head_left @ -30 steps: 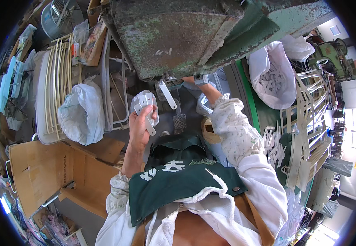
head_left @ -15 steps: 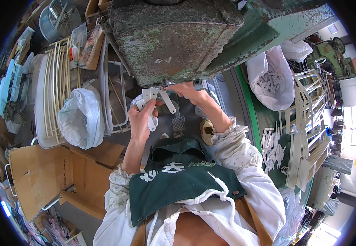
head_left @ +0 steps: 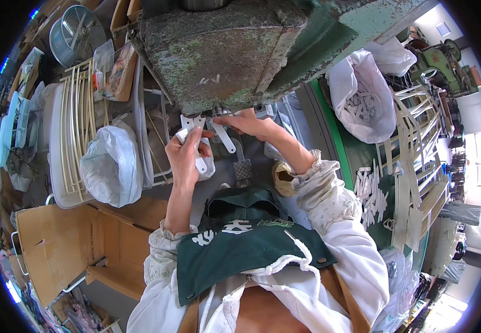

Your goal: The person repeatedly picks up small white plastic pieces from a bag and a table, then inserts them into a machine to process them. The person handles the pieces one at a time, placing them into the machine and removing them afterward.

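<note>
- L hand: raised just below the machine, pinching a few white flat pcs btwn thumb & fingers; thumb lies on top, small dark holes show nr the pcs' upper end.
- R hand: just under the machine's lower edge, fingers drawn together & pointing twd the person's L; fingertips at upper end of a white strip. Can't tell if they pinch it or only touch it.
- White strip: slants down & to the R from under the machine, btwn the two hands, rounded lower end w/ a small hole; its upper end is partly hidden.
- Machine: big, worn green metal, overhangs both hands.
- Pedal: patterned metal, below the strip, nr the floor.
- R side: white sack w/ many pale pcs inside; loose white strips piled on a green surface, nr a stack of pale slats.
- L side: white bag beside a bundle of thin pale rods; opened cardboard box lower down; round fan at top L.
- Person wears dark green apron & patterned sleeve covers over white sleeves.
</note>
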Available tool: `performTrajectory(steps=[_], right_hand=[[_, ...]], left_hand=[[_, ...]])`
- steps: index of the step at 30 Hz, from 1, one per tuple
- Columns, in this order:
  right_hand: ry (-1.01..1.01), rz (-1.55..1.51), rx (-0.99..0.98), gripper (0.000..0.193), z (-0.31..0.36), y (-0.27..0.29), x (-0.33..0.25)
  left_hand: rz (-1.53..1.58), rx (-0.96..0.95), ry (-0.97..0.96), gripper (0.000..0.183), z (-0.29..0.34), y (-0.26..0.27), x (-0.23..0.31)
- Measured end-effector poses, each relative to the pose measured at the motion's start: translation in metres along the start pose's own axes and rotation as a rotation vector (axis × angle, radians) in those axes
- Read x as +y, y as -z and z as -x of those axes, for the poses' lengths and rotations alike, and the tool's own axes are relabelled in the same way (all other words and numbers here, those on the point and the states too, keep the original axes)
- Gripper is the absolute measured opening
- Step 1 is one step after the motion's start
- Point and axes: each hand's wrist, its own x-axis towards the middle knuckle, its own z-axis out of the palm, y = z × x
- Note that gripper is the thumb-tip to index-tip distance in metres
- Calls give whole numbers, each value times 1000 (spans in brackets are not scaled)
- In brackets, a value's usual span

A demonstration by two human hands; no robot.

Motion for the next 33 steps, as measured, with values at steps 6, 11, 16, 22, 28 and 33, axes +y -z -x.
performTrajectory(steps=[6, 11, 16, 22, 28, 33], right_hand=[[-113, 31, -12, 25, -26, 15, 31], [-39, 108, 68, 26, -35, 9, 40], [-34, 157, 162, 28, -18, 14, 26], [-8, 263, -31, 22, 51, -3, 24], [-79, 46, -7, 21, 57, -6, 20], [-101, 9, -37, 21, 55, -3, 24]], left_hand=[[-93, -124, 105, 19, -3, -12, 4], [-117, -81, 139, 22, 2, 5, 3], [-240, -192, 120, 23, -6, 5, -2], [-252, -99, 151, 21, 0, 20, -4], [-204, -112, 141, 18, -3, 23, -4], [-188, -78, 168, 17, -1, 21, -3]])
